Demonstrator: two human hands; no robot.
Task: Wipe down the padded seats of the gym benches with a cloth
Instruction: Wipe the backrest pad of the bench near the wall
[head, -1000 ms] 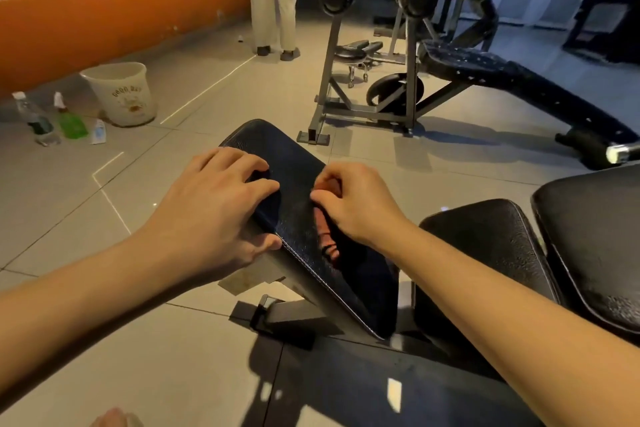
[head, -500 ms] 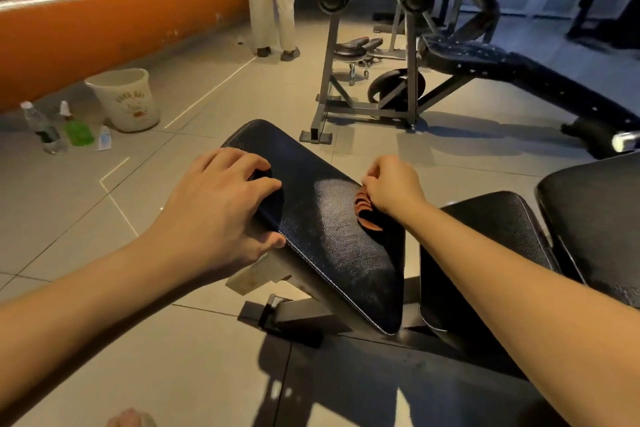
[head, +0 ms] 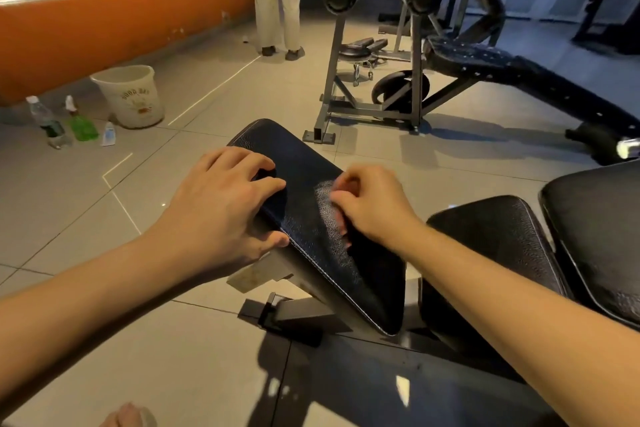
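Black seat (head: 367,281), one of three nearby; left hand (head: 221,208) grips its edge; right hand (head: 372,206) curled, contents unclear.

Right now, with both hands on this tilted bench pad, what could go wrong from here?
1. The left hand grips the edge of the tilted seat pad with its thumb underneath, near the metal bracket; if the pad shifts, the thumb could get pinched.
2. The right hand is curled tight and no cloth shows clearly, so strokes may miss patches.
3. The bottles and bucket stand on the floor to the left; stepping that way could knock them over.
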